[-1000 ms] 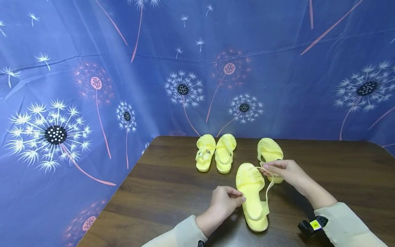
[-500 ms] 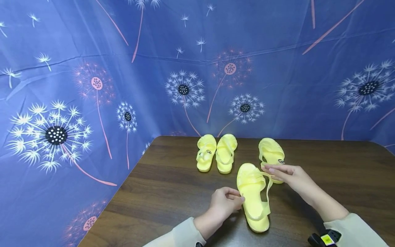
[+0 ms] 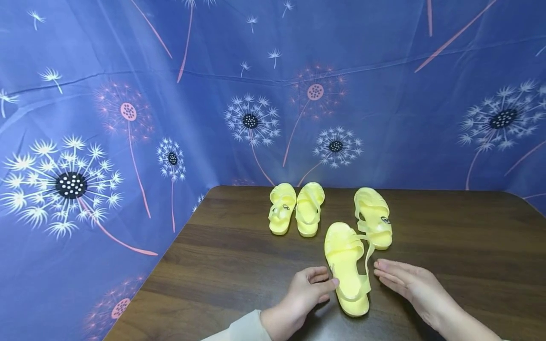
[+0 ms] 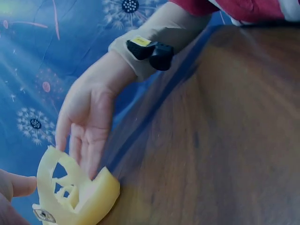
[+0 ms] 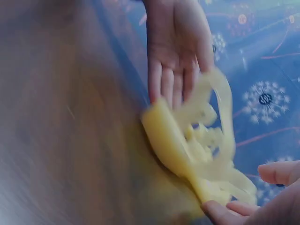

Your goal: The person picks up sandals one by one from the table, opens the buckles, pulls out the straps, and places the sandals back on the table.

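Note:
A yellow strappy sandal (image 3: 347, 279) lies on the table, toe away from me, its ankle strap (image 3: 368, 258) looping up on the right. Beside its left edge is my left hand (image 3: 300, 296), fingers loosely bent, thumb at the sandal's side. In the right wrist view the left hand's fingers (image 5: 171, 84) look straight. My right hand (image 3: 415, 289) hovers right of the sandal with extended fingers, gripping nothing. A small buckle (image 4: 44, 214) shows on the strap in the left wrist view. Behind stands a matching sandal (image 3: 373, 218).
Two more yellow sandals, one left (image 3: 282, 208) and one right (image 3: 310, 209), stand side by side near the back edge of the brown wooden table (image 3: 222, 265). A blue dandelion-print curtain (image 3: 204, 109) hangs behind and to the left.
My right hand has let go of the ankle strap and moved back toward me. The left hand's fingers have loosened at the sandal's edge. The sandals stay in place.

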{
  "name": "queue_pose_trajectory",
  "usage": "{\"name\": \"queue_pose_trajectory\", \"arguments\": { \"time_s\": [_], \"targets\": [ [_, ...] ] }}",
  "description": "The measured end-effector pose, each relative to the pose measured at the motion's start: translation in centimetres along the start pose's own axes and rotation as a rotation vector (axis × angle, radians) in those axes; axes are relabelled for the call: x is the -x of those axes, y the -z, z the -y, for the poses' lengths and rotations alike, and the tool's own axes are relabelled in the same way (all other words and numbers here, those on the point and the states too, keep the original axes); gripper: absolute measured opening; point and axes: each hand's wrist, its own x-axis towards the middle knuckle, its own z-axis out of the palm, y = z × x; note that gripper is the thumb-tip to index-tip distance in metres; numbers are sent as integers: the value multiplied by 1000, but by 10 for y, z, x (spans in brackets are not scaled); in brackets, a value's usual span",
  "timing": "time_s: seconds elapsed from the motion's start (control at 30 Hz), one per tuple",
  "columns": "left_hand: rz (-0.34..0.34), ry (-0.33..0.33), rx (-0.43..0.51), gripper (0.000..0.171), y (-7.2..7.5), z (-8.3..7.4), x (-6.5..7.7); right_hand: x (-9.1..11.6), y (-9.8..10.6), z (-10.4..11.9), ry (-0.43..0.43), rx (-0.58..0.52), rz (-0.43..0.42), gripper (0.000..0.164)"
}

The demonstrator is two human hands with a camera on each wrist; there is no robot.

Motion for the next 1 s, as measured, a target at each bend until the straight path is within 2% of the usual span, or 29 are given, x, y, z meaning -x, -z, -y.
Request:
{"name": "queue_pose_trajectory", "arguments": {
  "time_s": [0.1,0.2,0.33,0.43,0.57,0.77,1.0],
  "targets": [
    [19,-3,25,49,-2,3,5,7,-9,-11,-17,-56,62,55],
    [45,-8,60,47,-4,5,10,13,-16,-20,-18,-84,117,57],
    [84,-18,107,46,-5,7,14,19,-30,-22,-57,-90,99,65],
    [94,-20,110,47,-6,6,16,21,-41,-20,-82,-81,40,67],
    [76,-29,97,46,-7,5,15,20,-50,-19,-69,-73,-7,66],
    [60,-46,95,46,-5,5,13,16,-56,-17,-51,-71,-28,64],
    [70,-62,45,47,1,0,5,8,-68,-8,-48,-91,-124,59]
  ]
}}
